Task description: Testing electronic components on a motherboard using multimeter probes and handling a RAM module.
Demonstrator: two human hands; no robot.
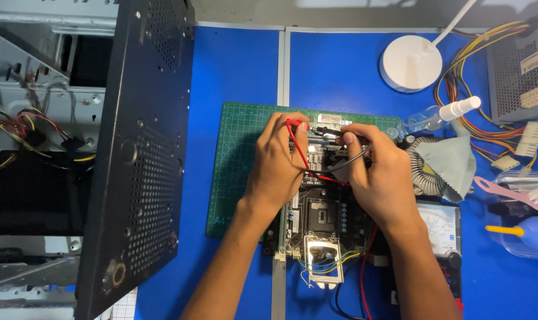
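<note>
Red and black test leads: the left hand (279,163) pinches the thin red probe (296,137) between thumb and forefinger; the right hand (380,178) pinches the thin black probe (334,131) likewise. Both meet at frame centre over the dark bare motherboard (323,216), on the green cutting mat (239,148). Wrists angle inward, knuckles up. Recommendation: brace the heels, keep tips steady, apart. Analogue meter (439,222) lies right.
</note>
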